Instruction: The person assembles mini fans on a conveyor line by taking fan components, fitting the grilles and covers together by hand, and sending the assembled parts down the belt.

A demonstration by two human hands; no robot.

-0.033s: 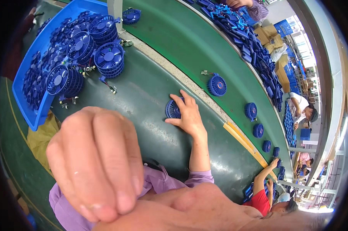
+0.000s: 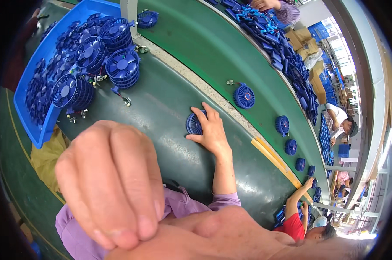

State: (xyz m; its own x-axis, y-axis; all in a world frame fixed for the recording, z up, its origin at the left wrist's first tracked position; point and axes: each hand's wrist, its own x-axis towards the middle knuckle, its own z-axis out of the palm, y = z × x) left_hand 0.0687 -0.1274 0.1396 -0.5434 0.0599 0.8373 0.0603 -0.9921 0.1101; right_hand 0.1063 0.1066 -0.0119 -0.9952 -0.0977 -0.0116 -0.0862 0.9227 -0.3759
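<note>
Close to the camera at the lower left, my left hand is closed, its fingers curled and pressed together with the tips against bare skin. Whatever those fingers may hold is hidden. My right hand rests palm down at the middle of the dark green bench, thumb and fingers curved round a small blue fan with a slatted round cage. Part of that fan is covered by the hand. Stacked open fan housings with blades showing stand further left, with small wired circuit boards beside them.
A blue tray full of small blue parts lies at far left. Beyond a pale ledge, a green conveyor carries several fans. Blue parts are heaped past it. A person in red reaches toward the belt at the right.
My left hand has shifted slightly to the right. My right hand stays on the fan, barely moved. At the top, a co-worker's hand has moved over the heap.
</note>
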